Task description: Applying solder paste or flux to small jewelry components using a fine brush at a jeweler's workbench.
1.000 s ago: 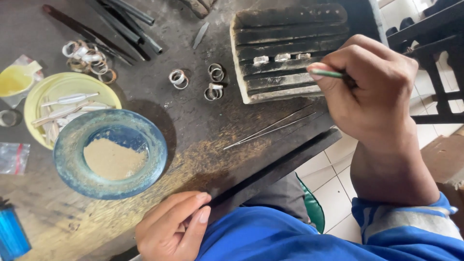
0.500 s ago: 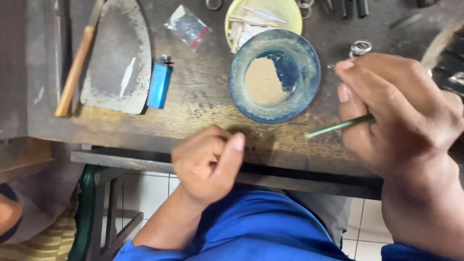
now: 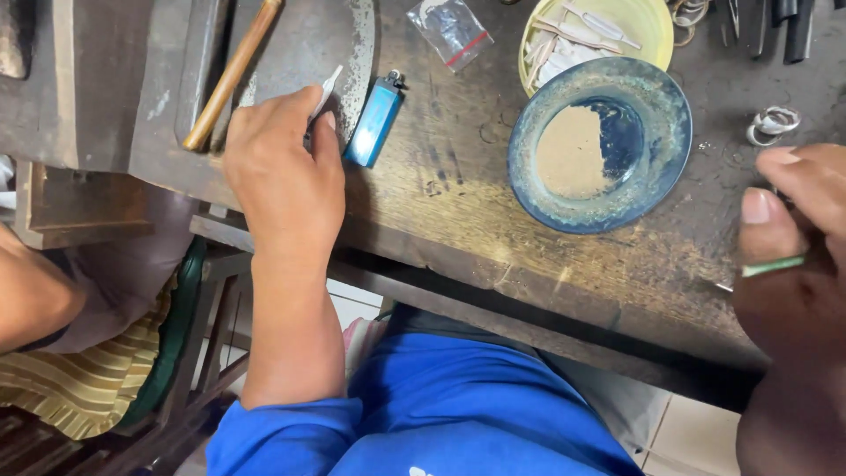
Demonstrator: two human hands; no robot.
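Dark, scarred wooden tabletop (image 3: pixel 458 203), stained, front edge worn pale. Left hand (image 3: pixel 282 176) near front edge, grip pinching small white stick (image 3: pixel 328 86) over grey metal plate (image 3: pixel 308 53). Blue lighter (image 3: pixel 374 122) just beside hand. Right hand (image 3: pixel 793 256) at right edge, grip pressed on thin green tool (image 3: pixel 774 265). Blue bowl (image 3: pixel 599 145) with tan powder mid-tabletop; yellow dish (image 3: pixel 617 26) behind. Wooden handle (image 3: pixel 231 75) far left. Pale tiled floor (image 3: pixel 696 436) below.
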